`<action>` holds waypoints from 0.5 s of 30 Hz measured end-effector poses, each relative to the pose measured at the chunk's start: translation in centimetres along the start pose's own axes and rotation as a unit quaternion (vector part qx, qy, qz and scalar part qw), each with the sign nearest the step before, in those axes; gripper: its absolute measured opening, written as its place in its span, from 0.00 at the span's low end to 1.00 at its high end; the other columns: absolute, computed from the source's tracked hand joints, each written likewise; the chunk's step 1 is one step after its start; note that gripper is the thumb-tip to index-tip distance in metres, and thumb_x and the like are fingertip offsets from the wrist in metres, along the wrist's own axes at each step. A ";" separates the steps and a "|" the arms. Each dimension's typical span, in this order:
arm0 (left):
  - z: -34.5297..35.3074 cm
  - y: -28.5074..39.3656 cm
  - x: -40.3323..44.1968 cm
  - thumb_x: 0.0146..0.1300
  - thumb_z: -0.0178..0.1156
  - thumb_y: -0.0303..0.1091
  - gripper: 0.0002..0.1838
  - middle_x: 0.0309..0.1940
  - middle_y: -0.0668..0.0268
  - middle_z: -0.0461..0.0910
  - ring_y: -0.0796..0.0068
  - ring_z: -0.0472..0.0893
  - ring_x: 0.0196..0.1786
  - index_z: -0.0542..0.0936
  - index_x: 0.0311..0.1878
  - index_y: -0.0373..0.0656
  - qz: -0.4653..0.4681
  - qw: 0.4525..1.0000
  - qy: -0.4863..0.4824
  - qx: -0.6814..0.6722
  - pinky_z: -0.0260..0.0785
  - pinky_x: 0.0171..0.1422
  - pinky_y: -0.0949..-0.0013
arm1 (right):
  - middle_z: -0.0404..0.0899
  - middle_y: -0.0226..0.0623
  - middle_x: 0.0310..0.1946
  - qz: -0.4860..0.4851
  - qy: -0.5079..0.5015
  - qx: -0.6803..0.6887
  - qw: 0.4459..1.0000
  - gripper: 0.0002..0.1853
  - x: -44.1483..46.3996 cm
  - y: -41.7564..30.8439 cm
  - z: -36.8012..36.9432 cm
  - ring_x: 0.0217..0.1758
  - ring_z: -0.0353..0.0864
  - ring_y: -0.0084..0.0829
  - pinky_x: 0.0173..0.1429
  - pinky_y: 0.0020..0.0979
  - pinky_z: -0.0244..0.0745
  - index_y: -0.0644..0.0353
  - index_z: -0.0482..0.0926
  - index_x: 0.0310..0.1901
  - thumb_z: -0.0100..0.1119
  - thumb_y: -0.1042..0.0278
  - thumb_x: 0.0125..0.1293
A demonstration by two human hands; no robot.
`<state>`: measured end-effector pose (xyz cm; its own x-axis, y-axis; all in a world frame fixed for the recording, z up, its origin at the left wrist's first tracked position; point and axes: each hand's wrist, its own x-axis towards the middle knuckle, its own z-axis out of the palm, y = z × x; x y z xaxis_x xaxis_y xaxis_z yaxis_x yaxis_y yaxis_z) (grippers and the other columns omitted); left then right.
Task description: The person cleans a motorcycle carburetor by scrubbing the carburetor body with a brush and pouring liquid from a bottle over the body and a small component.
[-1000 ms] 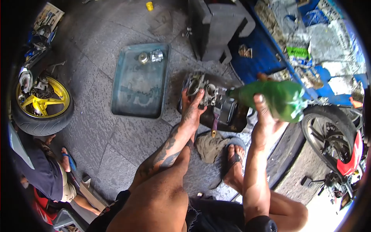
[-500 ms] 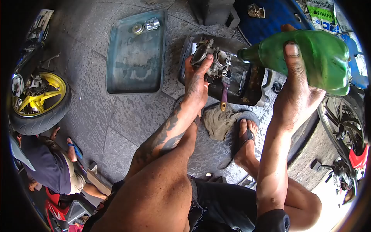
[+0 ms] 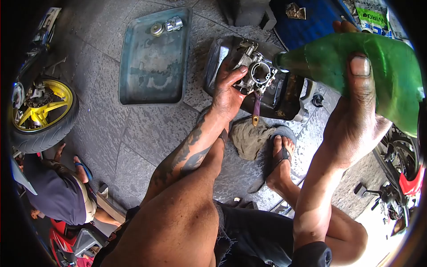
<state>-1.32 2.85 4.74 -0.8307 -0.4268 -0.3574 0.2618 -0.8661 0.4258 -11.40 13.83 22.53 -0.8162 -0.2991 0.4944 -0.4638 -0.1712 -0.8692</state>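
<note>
My left hand (image 3: 227, 93) is closed around a metal carburetor (image 3: 260, 71), its round bore facing up. In my right hand (image 3: 356, 129) is a green plastic bottle (image 3: 318, 58), tilted nearly level with the thumb on its near side. The bottle's mouth is at the right side of the carburetor; whether they touch I cannot tell, and no flow of liquid is clearly visible. Beneath both lies a dark cut-open plastic container (image 3: 284, 113) with some dark, wet-looking contents. A paintbrush with a purple handle (image 3: 256, 109) leans out over its near edge.
A grey-blue tray (image 3: 153, 91) on the tiled floor holds two small metal parts (image 3: 173, 23). A crumpled rag (image 3: 247, 138) lies by my sandalled foot. At left are a yellow-rimmed wheel (image 3: 44, 102) and another person (image 3: 58, 191); motorcycle parts (image 3: 387, 191) stand at right.
The carburetor has turned in my left hand, so its bore now faces up more. The bottle has come nearer to me and tipped further, its base lower and further right.
</note>
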 end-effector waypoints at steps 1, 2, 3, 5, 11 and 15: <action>0.1 0.0 -0.1 0.62 0.62 0.30 0.25 0.53 0.66 0.82 0.68 0.83 0.56 0.73 0.63 0.49 0.027 1.000 0.007 0.006 0.78 0.61 0.55 | 0.81 0.63 0.51 -0.002 -0.013 0.007 1.000 0.21 0.0 -0.1 -0.2 0.56 0.83 0.50 0.67 0.45 0.73 0.75 0.75 0.55 0.64 0.69 0.66; 0.3 0.1 -0.2 0.61 0.63 0.29 0.26 0.55 0.65 0.81 0.68 0.82 0.57 0.72 0.64 0.49 0.053 0.998 0.014 0.013 0.78 0.61 0.55 | 0.81 0.63 0.51 -0.003 -0.019 0.010 1.000 0.21 0.0 -0.2 -0.2 0.56 0.83 0.51 0.66 0.46 0.74 0.75 0.75 0.56 0.64 0.69 0.66; 0.1 0.2 -0.1 0.61 0.63 0.29 0.26 0.55 0.65 0.81 0.68 0.82 0.57 0.72 0.64 0.49 0.054 0.998 0.014 0.013 0.78 0.61 0.55 | 0.81 0.63 0.51 -0.004 -0.026 0.014 1.000 0.21 -0.1 -0.3 -0.2 0.56 0.83 0.51 0.66 0.46 0.74 0.75 0.75 0.56 0.64 0.69 0.66; -0.5 0.4 0.1 0.59 0.64 0.27 0.28 0.56 0.65 0.79 0.66 0.79 0.61 0.70 0.64 0.50 0.022 0.998 -0.005 -0.053 0.76 0.64 0.53 | 0.81 0.64 0.51 -0.006 -0.024 0.013 1.000 0.22 -0.2 -0.6 -0.1 0.55 0.83 0.53 0.65 0.47 0.75 0.75 0.74 0.56 0.65 0.69 0.66; -1.3 0.9 0.7 0.55 0.67 0.25 0.29 0.55 0.66 0.79 0.68 0.78 0.59 0.71 0.61 0.48 0.108 0.993 -0.033 0.019 0.71 0.67 0.58 | 0.82 0.62 0.49 0.017 -0.018 -0.045 0.999 0.28 -0.3 -1.2 0.2 0.53 0.84 0.52 0.65 0.48 0.75 0.75 0.73 0.57 0.72 0.67 0.59; -1.8 1.0 1.4 0.51 0.71 0.22 0.30 0.50 0.67 0.78 0.72 0.78 0.55 0.71 0.59 0.45 0.118 0.989 -0.026 0.086 0.71 0.63 0.65 | 0.83 0.58 0.48 0.062 -0.010 -0.100 0.993 0.31 -0.5 -1.3 0.1 0.53 0.85 0.49 0.65 0.48 0.74 0.73 0.73 0.58 0.75 0.68 0.55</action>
<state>-1.35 0.88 3.21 -0.7818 -0.5942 -0.1890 0.3681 -0.6845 0.6293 -10.31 14.10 23.45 -0.8649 -0.3252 0.3823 -0.4218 0.0580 -0.9048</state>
